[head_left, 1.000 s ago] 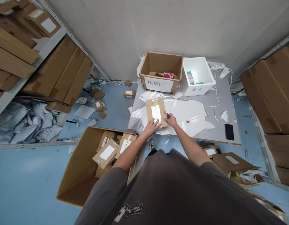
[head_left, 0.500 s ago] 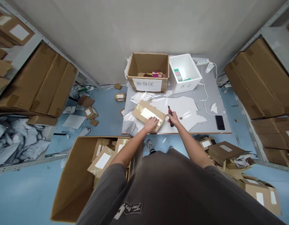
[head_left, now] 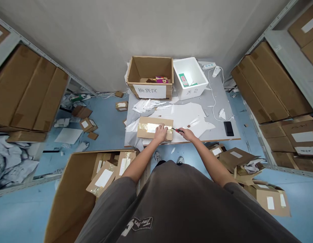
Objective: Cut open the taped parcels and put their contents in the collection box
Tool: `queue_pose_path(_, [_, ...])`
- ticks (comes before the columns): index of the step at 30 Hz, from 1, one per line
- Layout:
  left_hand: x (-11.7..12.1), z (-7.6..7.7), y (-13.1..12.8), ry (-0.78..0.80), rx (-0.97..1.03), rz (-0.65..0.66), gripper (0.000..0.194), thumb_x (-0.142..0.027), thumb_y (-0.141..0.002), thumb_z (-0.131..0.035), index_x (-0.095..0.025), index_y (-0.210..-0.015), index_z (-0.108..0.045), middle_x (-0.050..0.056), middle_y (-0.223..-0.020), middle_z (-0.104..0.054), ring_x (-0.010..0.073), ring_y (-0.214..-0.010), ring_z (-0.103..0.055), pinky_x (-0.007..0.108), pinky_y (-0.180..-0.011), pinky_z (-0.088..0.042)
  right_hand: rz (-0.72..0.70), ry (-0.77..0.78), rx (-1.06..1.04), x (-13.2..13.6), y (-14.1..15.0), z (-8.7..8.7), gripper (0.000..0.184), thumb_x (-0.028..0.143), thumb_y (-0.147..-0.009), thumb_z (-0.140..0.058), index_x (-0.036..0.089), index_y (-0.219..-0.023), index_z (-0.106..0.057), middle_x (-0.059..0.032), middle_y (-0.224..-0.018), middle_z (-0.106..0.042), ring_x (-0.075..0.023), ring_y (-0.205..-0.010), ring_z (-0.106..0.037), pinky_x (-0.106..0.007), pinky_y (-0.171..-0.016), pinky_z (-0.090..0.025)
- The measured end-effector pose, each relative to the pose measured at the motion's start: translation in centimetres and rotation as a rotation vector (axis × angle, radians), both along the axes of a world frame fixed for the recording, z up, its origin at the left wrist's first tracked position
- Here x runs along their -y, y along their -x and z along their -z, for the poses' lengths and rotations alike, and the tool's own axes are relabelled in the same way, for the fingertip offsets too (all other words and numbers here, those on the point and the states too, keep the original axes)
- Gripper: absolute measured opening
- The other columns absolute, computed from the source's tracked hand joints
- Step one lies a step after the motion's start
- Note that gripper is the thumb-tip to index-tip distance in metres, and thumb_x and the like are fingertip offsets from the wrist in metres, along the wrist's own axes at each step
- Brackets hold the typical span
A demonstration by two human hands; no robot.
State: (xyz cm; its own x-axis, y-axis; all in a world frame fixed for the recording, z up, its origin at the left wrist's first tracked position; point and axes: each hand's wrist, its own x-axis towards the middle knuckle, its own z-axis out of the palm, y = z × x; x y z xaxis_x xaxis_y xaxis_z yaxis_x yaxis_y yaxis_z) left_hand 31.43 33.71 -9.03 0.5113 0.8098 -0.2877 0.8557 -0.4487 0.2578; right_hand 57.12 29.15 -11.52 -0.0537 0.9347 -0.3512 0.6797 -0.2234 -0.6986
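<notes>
A taped cardboard box (head_left: 143,132) with a white label lies crosswise on the table, near its front edge. On its top rests my left hand (head_left: 160,133), fingers spread and pressing down over the label and tape. My right hand (head_left: 187,133) is closed around a red and black utility knife (head_left: 177,130). The knife's tip points left and meets, or nearly meets, the right end of the box at the tape. Whether the blade has cut in is too small to see. White paper sheeting (head_left: 182,114) lies beneath and beside the box.
Behind stand an open cardboard carton (head_left: 150,91) with a paper sign and a white foam box (head_left: 190,92). A phone (head_left: 229,128) and a power strip (head_left: 209,66) lie at the right. A large carton (head_left: 70,189) of parcels is at my left; opened boxes (head_left: 266,199) sit at lower right.
The box has turned from lengthwise to crosswise under my left hand. My right hand has brought the knife from upright beside the box to pointing at its right end. The view has shifted right.
</notes>
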Motion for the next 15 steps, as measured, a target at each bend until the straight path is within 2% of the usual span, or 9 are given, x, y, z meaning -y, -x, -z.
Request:
queue_pose_path(4, [0.3,0.1,-0.2,0.007,-0.007,-0.002,0.095,-0.034,-0.061,-0.103,-0.021,-0.142,-0.054,0.022,-0.163,-0.043,0.0414,-0.148,-0.043,0.054,-0.127,-0.028,-0.175,-0.069,0.178,-2.1,0.3,-0.4,0.015,0.039,-0.095,-0.072,0.032,-0.107,-0.078,-0.0049,-0.086,-0.076,-0.0290,-0.087,-0.069,-0.033,-0.077,-0.044])
queue_pose_path(9, [0.2,0.1,-0.1,0.048,-0.039,-0.007,0.099,-0.036,-0.062,-0.103,-0.019,-0.146,-0.053,0.023,-0.170,-0.042,0.0400,-0.155,-0.040,0.051,-0.131,-0.024,-0.361,-0.067,0.302,-4.5,0.5,-0.8,0.014,0.040,-0.092,-0.075,0.031,-0.102,-0.078,-0.0074,-0.080,-0.073,-0.0307,-0.087,-0.069,-0.036,-0.078,-0.044])
queue_pose_path(12, [0.1,0.0,-0.2,0.062,-0.053,-0.005,0.100,-0.038,-0.061,-0.102,-0.020,-0.147,-0.054,0.022,-0.170,-0.043,0.0394,-0.156,-0.041,0.049,-0.130,-0.027,-0.401,-0.056,0.281,-4.9,0.1,-1.0,0.018,0.044,-0.089,-0.078,0.031,-0.101,-0.077,-0.0056,-0.075,-0.070,-0.0299,-0.085,-0.069,-0.035,-0.077,-0.044])
queue_pose_path(15, [-0.1,-0.2,-0.4,0.070,-0.079,-0.001,0.101,-0.039,-0.062,-0.102,-0.020,-0.148,-0.053,0.022,-0.171,-0.043,0.0388,-0.155,-0.042,0.049,-0.129,-0.028,-0.365,-0.041,0.279,-4.6,0.1,-1.1,0.012,0.038,-0.088,-0.078,0.030,-0.097,-0.078,-0.0056,-0.073,-0.070,-0.0301,-0.082,-0.069,-0.036,-0.076,-0.045])
